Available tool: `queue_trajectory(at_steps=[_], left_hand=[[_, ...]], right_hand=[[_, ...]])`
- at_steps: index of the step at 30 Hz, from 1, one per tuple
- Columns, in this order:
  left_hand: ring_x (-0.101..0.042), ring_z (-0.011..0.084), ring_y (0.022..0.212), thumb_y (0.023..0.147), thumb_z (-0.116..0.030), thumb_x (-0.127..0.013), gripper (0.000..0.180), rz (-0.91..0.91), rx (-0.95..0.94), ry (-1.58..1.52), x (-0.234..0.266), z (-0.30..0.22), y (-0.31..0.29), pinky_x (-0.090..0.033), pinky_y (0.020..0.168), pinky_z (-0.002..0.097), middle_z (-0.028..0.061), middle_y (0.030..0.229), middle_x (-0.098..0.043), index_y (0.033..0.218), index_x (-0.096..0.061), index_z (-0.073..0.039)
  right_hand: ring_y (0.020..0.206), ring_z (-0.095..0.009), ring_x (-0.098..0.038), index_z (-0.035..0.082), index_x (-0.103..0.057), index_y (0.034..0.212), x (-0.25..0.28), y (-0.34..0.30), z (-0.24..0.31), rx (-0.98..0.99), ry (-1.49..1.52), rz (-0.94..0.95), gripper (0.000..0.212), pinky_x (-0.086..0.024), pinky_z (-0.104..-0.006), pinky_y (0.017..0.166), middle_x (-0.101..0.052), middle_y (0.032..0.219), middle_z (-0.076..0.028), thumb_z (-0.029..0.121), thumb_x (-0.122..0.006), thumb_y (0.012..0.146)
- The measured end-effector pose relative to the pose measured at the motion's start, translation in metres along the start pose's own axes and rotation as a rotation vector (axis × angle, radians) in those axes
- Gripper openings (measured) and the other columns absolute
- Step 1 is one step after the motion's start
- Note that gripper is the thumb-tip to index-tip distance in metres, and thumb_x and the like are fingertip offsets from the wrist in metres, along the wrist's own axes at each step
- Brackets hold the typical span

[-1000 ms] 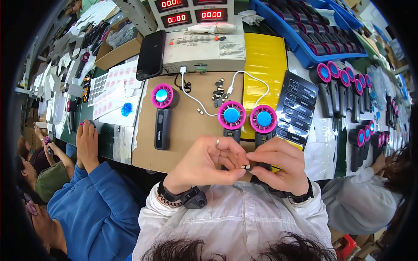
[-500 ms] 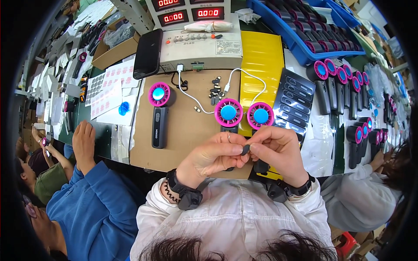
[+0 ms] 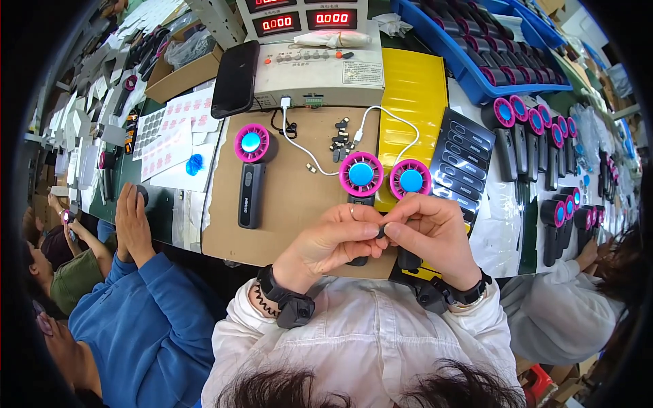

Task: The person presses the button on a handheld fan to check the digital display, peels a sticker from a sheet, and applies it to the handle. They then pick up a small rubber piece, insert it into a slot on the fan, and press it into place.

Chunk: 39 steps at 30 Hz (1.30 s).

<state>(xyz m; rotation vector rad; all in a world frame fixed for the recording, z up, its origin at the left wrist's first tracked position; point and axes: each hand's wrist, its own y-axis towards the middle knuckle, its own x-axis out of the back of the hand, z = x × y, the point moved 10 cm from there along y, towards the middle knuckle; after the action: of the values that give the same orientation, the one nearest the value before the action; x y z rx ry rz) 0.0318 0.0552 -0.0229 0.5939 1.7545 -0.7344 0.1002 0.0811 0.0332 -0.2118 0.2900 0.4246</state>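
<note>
A small dark, rounded piece (image 3: 381,232) is pinched between the fingertips of my left hand (image 3: 320,238) and my right hand (image 3: 439,238), which meet in front of my chest. Its exact kind is too small to make out. Just beyond my fingers lie two handheld fans (image 3: 361,175) with pink rims and blue centres; my hands partly cover their dark handles. A third handheld fan (image 3: 251,183) lies whole on the brown board (image 3: 286,224) to the left. Several small black pieces (image 3: 340,141) are scattered beyond the fans.
A tester box (image 3: 316,71) with red displays stands at the back, with a phone (image 3: 235,80) leaning on it and white cables (image 3: 291,144) running out. Yellow sheet (image 3: 411,88), dark label sheet (image 3: 462,160) and a blue crate (image 3: 500,87) are to the right. A co-worker's hands (image 3: 134,221) are at left.
My hands stay close together around the small dark piece, with slight finger movement. The view has shifted slightly. At left, the co-worker's hands have come together around a dark round thing.
</note>
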Motion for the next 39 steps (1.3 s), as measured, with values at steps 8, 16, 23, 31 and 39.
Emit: queue_trajectory(at_steps=[8,16,23,31,39], left_hand=[[-0.061,0.0128,0.064,0.081,-0.011,-0.064,0.023,-0.554,-0.423,0.99,0.018,-0.073,-0.053,-0.048,0.056,0.0213,0.007,0.081,-0.061,0.098,-0.057,0.002],[-0.059,0.0145,0.057,0.066,-0.021,-0.078,0.055,-0.704,-0.218,1.6,0.028,-0.056,-0.044,-0.045,0.051,0.0255,0.0103,0.078,-0.057,0.103,-0.044,0.0],[-0.061,0.0242,0.061,0.064,-0.022,-0.077,0.067,-0.68,-0.262,1.518,0.033,-0.047,-0.035,-0.047,0.054,0.0327,0.0147,0.076,-0.058,0.111,-0.033,-0.002],[-0.061,0.0309,0.066,0.065,-0.022,-0.076,0.067,-0.671,-0.323,1.476,0.036,-0.044,-0.03,-0.048,0.058,0.0377,0.0163,0.076,-0.059,0.111,-0.032,-0.002],[-0.061,0.0321,0.067,0.065,-0.021,-0.075,0.065,-0.644,-0.344,1.461,0.037,-0.041,-0.03,-0.048,0.059,0.0385,0.0168,0.076,-0.058,0.111,-0.033,-0.002]], right_hand=[[0.066,-0.005,-0.057,-0.003,-0.061,0.089,0.021,0.01,-0.011,0.005,-0.383,-0.048,0.008,-0.045,-0.0171,0.059,-0.063,0.078,-0.003,-0.002,-0.06,0.081],[0.056,0.001,-0.051,-0.004,-0.061,0.088,0.001,0.025,-0.025,-0.014,-0.754,0.015,0.008,-0.04,-0.0148,0.049,-0.061,0.069,0.0,0.001,-0.061,0.081],[0.055,-0.001,-0.053,-0.004,-0.06,0.087,0.001,0.03,-0.037,-0.032,-0.764,0.013,0.007,-0.04,-0.0151,0.048,-0.061,0.068,-0.001,0.0,-0.06,0.081],[0.057,-0.002,-0.056,-0.005,-0.059,0.086,0.002,0.029,-0.039,-0.02,-0.784,0.004,0.006,-0.042,-0.0158,0.049,-0.061,0.068,-0.002,-0.002,-0.059,0.081],[0.055,-0.002,-0.053,-0.004,-0.06,0.085,-0.002,0.03,-0.031,0.011,-0.81,0.013,0.006,-0.041,-0.0171,0.048,-0.06,0.07,-0.002,-0.002,-0.061,0.08]])
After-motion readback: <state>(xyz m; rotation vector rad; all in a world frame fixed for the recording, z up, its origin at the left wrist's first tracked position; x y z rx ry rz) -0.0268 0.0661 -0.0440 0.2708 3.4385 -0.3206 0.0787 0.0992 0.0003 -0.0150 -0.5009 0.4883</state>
